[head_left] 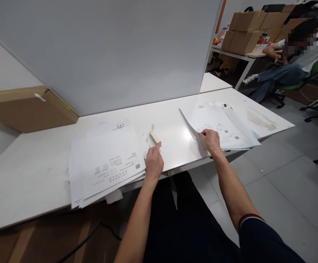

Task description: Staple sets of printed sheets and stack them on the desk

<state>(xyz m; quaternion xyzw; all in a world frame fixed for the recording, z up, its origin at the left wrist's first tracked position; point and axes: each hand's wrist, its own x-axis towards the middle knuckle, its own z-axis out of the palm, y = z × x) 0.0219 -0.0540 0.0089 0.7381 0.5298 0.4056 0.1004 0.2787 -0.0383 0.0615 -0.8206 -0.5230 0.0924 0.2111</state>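
My left hand [154, 161] is closed at the near end of a small cream-coloured block [155, 138] on the white table. Its fingertips meet the block, and their undersides are hidden. Between the fingers of my right hand [210, 140] is the left edge of a printed paper sheet [203, 117]. That edge is lifted and curls up from the right-hand pile of papers [237, 124]. Left of my left hand lies another loose stack of printed sheets [108, 153], partly overhanging the table's front edge.
A tall grey-white panel [126, 54] stands along the back of the table [172, 156]. At the left rests a cardboard box [33, 109]. Another person [298, 54] sits at the far right, near a desk stacked with boxes [243, 31].
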